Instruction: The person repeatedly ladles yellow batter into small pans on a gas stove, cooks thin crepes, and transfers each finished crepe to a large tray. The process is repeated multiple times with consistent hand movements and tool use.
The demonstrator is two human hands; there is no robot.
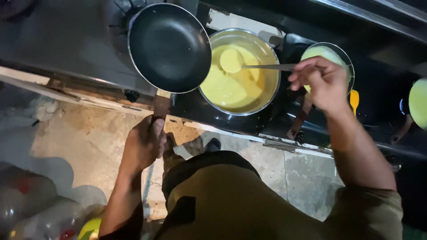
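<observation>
the left hand (144, 144) has its fingers wrapped tight around the handle of a black frying pan (170, 46), holding it empty beside the metal bowl (267, 66) of yellow batter (227, 86); the right hand (322, 82) pinches a ladle (232, 61), its cup full and level above the batter, near the pan for a short carry.

Olive-khaki shirt (231, 200) with short sleeves and a dark square patch at the chest; both forearms bare, dark shoes (212, 144) below.
</observation>
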